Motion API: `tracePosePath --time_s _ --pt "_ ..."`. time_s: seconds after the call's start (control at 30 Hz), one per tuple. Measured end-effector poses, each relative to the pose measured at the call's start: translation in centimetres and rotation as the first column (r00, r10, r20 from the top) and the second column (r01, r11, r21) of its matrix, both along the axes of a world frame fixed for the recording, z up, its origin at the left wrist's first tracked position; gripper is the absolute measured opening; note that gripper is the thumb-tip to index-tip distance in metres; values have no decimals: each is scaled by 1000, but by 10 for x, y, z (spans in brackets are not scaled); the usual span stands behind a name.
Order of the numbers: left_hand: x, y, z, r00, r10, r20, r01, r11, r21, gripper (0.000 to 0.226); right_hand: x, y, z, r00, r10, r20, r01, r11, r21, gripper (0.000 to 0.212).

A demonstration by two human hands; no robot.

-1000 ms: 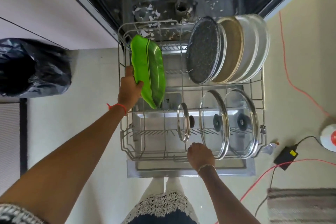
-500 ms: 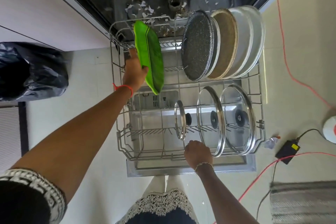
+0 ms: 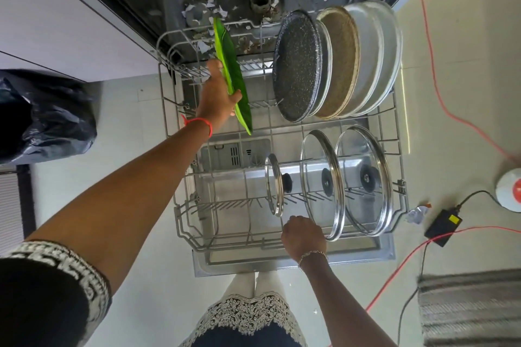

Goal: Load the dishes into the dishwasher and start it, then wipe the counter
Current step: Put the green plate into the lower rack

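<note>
Now the left hand point(image 3: 217, 96) has carried the green leaf-shaped plate point(image 3: 229, 65) deeper into the lower rack point(image 3: 180, 229), toward its far-left corner. A second ago the plate sat nearer and showed most of its face; half a second ago, less. It now reads almost edge-on, long axis running near to far, with the far tip above the rack's far rail and the near tip down among the wires. Cannot tell whether the lower edge is seated between tines or just above them. Fingers are curled round the plate's left rim and the thumb shows over its inner face: gripped, not released. The right hand point(image 3: 303, 235) sits on the rack's near rail, just left of the middle glass lid point(image 3: 321, 186), fingers curled down over the wire. It has not shifted across the three looks and seems to be steadying the rack. To the right of the green plate, apart from it, four round plates stand on edge in a leaning row, the dark speckled plate point(image 3: 297, 65) nearest. Judgement: the turn to upright means slotting is close, with release next. The dishwasher door point(image 3: 366, 255) is down, so starting the machine and wiping the counter are not yet reached.
</note>
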State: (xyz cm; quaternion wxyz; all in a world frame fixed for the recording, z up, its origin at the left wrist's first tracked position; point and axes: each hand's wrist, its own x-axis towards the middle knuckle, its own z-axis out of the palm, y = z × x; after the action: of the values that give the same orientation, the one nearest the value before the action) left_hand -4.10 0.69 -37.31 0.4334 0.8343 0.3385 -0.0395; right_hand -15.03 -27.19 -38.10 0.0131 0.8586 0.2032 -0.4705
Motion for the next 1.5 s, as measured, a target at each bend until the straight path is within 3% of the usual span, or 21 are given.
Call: tracePosePath --time_s 0.27,0.67,0.93,1.23,1.5 --pt "20 6 -7 998 -66 -14 67 996 61 67 -1 -1 -2 1000 18 15 -18 1000 12 34" --pt "20 -2 -10 991 -86 -104 81 995 -52 72 -2 -1 -4 999 41 16 -42 999 11 35" --pt "1 -6 -2 941 -243 -234 244 969 -27 92 -2 0 0 998 34 44 -35 999 10 35" --pt "-47 -12 12 926 -283 -250 284 958 -34 92 -2 4 7 999 34 41 -33 999 -24 33" --pt "-27 -30 -17 963 -210 -167 200 977 -75 92 -5 -2 -4 993 71 90 -72 997 0 33"
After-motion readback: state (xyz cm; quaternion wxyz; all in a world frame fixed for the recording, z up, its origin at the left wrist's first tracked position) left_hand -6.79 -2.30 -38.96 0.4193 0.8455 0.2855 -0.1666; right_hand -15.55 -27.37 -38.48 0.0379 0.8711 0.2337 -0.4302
